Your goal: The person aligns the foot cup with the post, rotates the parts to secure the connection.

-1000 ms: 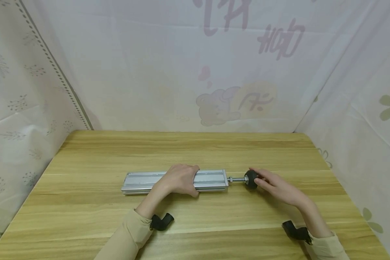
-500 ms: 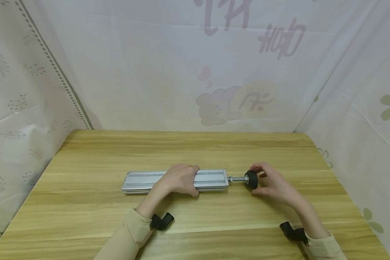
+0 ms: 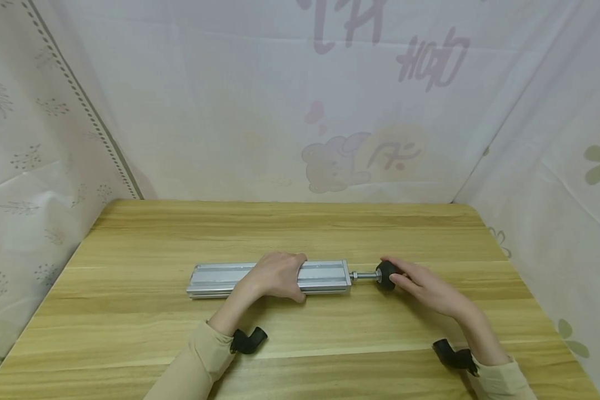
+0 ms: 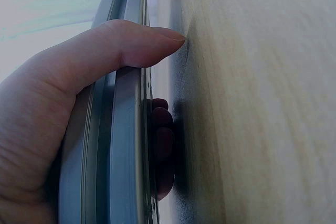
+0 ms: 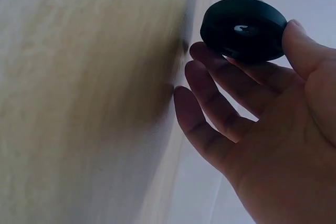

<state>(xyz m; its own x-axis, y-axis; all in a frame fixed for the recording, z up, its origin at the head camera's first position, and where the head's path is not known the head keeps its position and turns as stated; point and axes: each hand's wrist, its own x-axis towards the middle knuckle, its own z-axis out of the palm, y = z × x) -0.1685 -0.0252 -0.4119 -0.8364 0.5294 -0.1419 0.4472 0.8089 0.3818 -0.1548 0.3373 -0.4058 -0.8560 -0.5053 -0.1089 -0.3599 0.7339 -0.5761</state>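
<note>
Aluminium rail under left hand — black foot against right hand

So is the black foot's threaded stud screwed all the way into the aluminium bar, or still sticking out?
Sticking out: bare threaded stud shows between the aluminium bar and the black foot, which the right hand pinches.

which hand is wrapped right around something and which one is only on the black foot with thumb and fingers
The left hand wraps around the metal bar, thumb over the near side. The right hand only pinches the black foot.

Soft even light, blurry wrist close-ups
</note>
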